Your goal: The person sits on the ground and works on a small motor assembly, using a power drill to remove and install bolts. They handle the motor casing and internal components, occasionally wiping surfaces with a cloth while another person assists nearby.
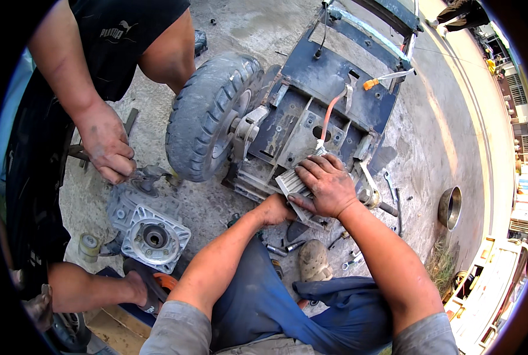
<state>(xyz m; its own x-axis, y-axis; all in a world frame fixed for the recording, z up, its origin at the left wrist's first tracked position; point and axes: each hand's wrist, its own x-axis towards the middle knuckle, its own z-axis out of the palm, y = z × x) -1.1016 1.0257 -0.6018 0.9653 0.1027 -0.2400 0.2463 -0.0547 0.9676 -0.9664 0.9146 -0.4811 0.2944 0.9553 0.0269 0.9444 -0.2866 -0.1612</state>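
A grey finned metal block [289,182] is tilted at the near end of an upturned dark vehicle frame [293,127]. My right hand [330,188] lies over the block's right side, thumb along its near face and fingers bent across the top. At the block's lower left edge, my left hand [277,210] grips it from beneath; most of those fingers are hidden. An orange cable [330,117] runs from the frame down to the block. To the left, a treaded tyre [213,115] sits on the frame's axle bracket [249,130].
A co-worker's closed hand [105,145] hovers above a metal gear housing [157,236] on the concrete. Sockets [285,248] lie near my shoe [315,260]. A wrench [390,186] and a metal ring [450,208] are at the right. An orange connector [370,84] rests on the frame.
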